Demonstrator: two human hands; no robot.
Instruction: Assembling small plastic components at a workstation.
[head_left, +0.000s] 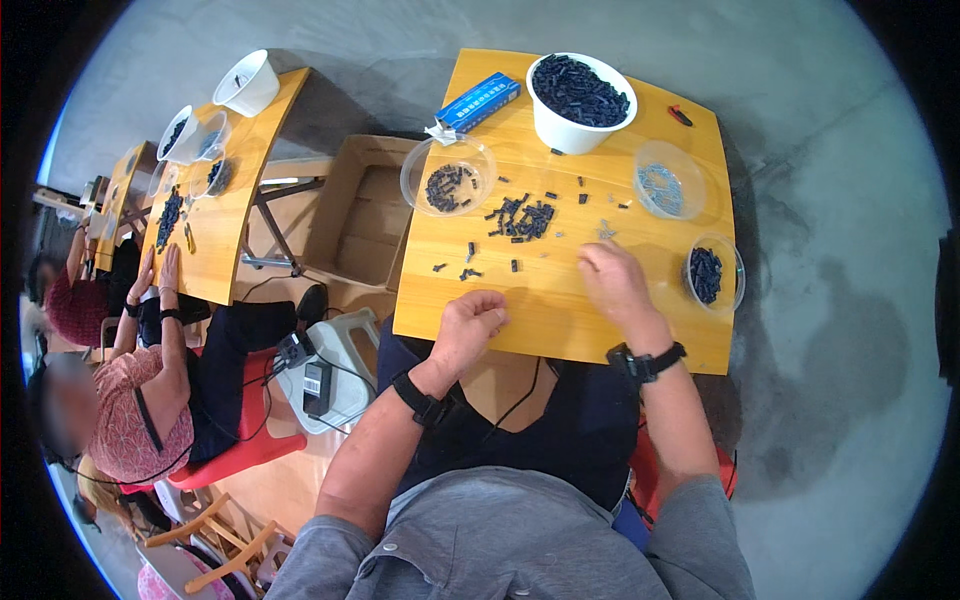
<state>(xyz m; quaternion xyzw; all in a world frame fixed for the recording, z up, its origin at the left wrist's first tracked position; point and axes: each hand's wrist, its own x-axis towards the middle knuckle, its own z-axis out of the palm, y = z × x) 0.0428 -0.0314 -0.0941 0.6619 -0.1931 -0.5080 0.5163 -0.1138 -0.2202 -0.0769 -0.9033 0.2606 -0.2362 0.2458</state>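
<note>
My left hand is closed over the table's near edge, thumb against curled fingers; anything in it is hidden. My right hand hovers further right, its fingers pinched together and pointing at the table, and what they may hold is too small to make out. Just beyond those fingertips lies a little group of silver screws. A loose pile of small black plastic pieces spreads over the middle of the table. Single black pieces lie between the pile and my left hand.
A white tub of black pieces stands at the back, beside a blue box. Clear bowls stand left and right, another bowl near the right edge. Red-black pliers lie back right. A co-worker sits left.
</note>
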